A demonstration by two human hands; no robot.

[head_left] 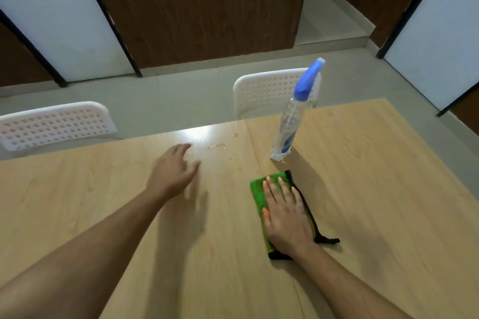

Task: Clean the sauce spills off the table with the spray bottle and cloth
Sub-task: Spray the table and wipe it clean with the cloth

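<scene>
I am pressing my flat right hand [283, 211] on the cloth [258, 195]; the spills [216, 147] are lying ahead-left, nearer my empty, spread left hand [173, 169]

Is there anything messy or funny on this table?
Yes. Small wet-looking sauce spills sit on the table near its far edge, left of the spray bottle. The right hand presses the green cloth flat, away from the spills, so they look unwiped.
</scene>
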